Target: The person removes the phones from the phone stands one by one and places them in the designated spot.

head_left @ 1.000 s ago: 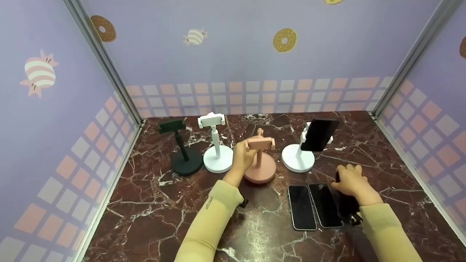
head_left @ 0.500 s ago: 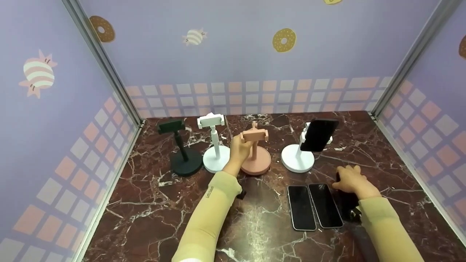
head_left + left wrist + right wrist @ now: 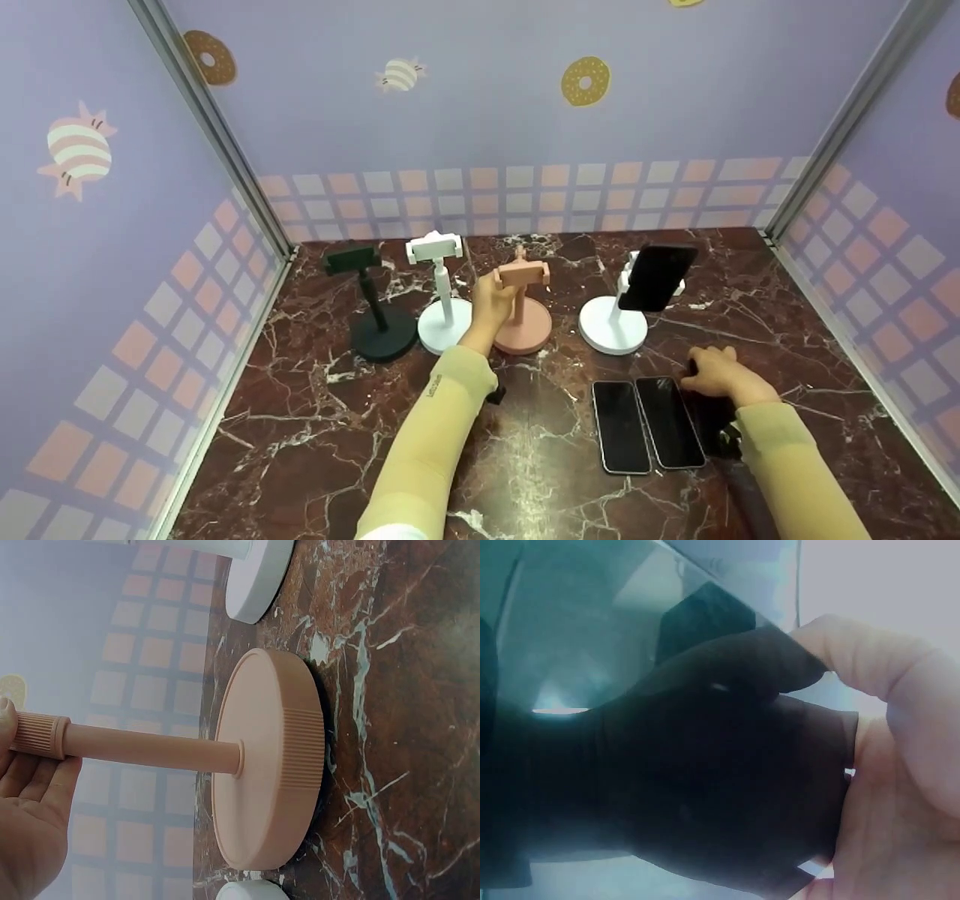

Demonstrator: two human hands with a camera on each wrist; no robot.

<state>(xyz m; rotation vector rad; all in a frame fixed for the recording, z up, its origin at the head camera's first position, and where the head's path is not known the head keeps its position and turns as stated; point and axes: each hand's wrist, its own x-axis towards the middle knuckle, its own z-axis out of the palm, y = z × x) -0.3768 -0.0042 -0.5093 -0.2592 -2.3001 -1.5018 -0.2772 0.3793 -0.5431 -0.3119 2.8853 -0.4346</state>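
Observation:
A pink phone stand (image 3: 527,334) has a round base and an upright pole. My left hand (image 3: 490,304) grips it from the left, just below its clamp. In the left wrist view, the fingers hold the ribbed collar (image 3: 41,735) of the pole, and the base (image 3: 259,802) appears to be on the table. My right hand (image 3: 718,373) is low at the right of the table. It pinches the edge of a glossy dark phone (image 3: 570,652), whose screen mirrors the hand in the right wrist view. In the head view that phone is mostly hidden beneath the hand and wrist.
Two phones, one silver-edged (image 3: 622,427) and one dark (image 3: 670,422), lie side by side left of my right hand. A black stand (image 3: 382,334) and a white stand (image 3: 445,328) stand left. Another white stand (image 3: 613,326) carries a phone (image 3: 658,277). Walls enclose the table.
My left hand has shifted the pink stand backward and slightly left, closer to the white stand beside it. The right hand has barely moved.

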